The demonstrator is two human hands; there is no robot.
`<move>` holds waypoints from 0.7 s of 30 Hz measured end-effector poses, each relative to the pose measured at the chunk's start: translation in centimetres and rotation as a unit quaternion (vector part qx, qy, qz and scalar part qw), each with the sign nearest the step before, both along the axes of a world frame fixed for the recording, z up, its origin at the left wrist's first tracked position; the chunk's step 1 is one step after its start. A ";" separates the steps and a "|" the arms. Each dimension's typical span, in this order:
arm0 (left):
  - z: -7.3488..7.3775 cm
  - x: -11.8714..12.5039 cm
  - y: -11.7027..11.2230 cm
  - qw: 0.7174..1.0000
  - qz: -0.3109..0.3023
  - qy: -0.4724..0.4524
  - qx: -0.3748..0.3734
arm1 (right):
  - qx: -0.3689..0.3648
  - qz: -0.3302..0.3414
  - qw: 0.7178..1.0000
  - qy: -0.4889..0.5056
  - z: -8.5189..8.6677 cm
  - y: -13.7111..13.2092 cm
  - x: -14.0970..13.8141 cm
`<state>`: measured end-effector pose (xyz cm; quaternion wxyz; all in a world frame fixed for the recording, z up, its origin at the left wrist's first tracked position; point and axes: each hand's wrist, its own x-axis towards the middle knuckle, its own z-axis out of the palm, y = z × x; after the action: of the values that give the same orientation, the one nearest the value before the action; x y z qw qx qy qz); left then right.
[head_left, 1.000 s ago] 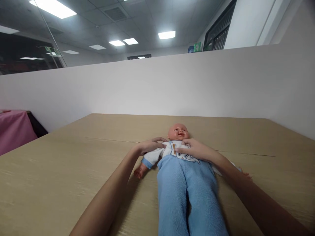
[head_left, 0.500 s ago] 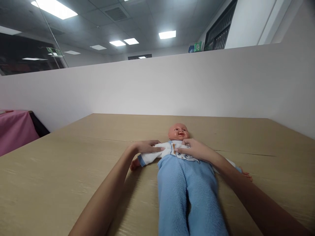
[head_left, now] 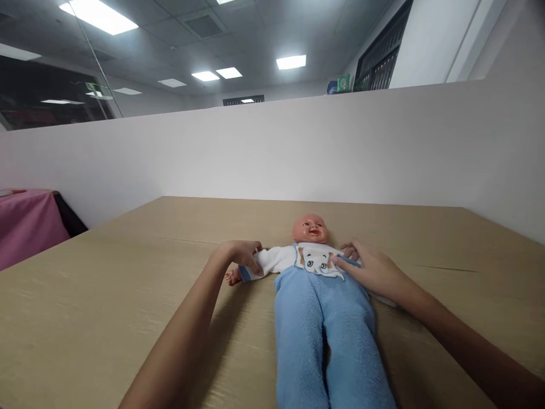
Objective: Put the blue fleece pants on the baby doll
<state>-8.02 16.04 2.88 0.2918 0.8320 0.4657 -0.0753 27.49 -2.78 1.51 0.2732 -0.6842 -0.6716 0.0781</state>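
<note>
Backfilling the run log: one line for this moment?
doll: face up on table | left hand: on outstretched white sleeve | right hand: at shirt front

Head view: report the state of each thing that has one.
Doll: lying face up
Shirt: on the doll
Trousers: on, legs extended
Left hand: bent over a sleeve, hold unclear
Right hand: fingers bent at the shirt's side, hold unclear
Ceiling lights: lit
Pink cloth: draped

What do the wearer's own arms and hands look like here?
The left hand and right hand are bare, with no gloves, rings or watch visible. The forearms are slim and uncovered as far as they show, without sleeves, bracelets or visible markings.
</note>
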 end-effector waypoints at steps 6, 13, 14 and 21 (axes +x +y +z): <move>2.8 0.7 -2.1 0.995 -0.017 -0.055 0.076 | 0.065 -0.004 0.996 -0.055 -5.9 -8.3 8.7; 4.6 12.2 -11.8 0.893 -0.098 -0.319 0.302 | 0.059 -0.021 0.998 -0.008 -7.6 -11.7 11.4; 4.0 14.2 -12.8 0.890 -0.120 -0.306 0.317 | 0.054 -0.025 0.998 0.005 -7.4 -11.6 11.2; -0.5 19.3 -13.2 0.909 -0.142 -0.195 0.339 | 0.056 -0.081 0.945 0.311 -6.0 -9.9 9.2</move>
<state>11.28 2.83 2.34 0.0640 0.9363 0.2738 0.2105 36.73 -12.69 -4.46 0.5122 -0.6615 -0.4985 0.2271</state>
